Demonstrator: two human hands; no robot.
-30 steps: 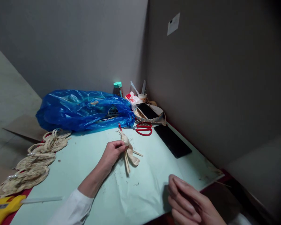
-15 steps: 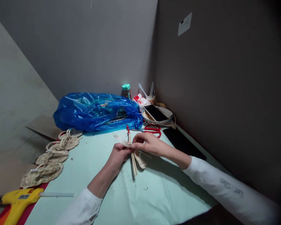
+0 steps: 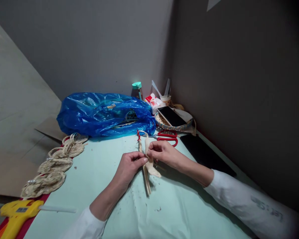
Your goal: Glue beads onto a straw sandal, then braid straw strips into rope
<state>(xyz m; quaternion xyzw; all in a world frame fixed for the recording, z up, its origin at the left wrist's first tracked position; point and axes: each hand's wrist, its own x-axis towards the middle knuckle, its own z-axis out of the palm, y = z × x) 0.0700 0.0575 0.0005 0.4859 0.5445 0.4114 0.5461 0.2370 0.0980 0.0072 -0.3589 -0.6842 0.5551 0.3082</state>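
Observation:
My left hand (image 3: 130,166) is closed, thumb and fingers pinching a bundle of thin straw-coloured stems (image 3: 146,181). Red thread (image 3: 139,135) is tied around the bundle's far tip. A pale, dry husk strip (image 3: 153,170) lies against the stems, one end curling upward and the other flaring out toward me. The fingers of my right hand (image 3: 161,152) pinch this strip just right of my left thumb, so the two hands almost touch. Their fingers partly hide where strip and stems meet. Just beyond my right hand lie red-handled scissors (image 3: 167,133).
Behind the hands is a blue plastic bag (image 3: 94,114). A basket (image 3: 189,126) holding a phone (image 3: 173,116) stands back right, near a black flat pad (image 3: 206,154). Woven slippers (image 3: 43,184) line the left edge above a yellow glue gun (image 3: 21,210).
The husk strip now stands up beside the stems, where before it lay across my fingers. My right hand has shifted slightly right, and my left thumb now presses on the bundle. The view tilted down.

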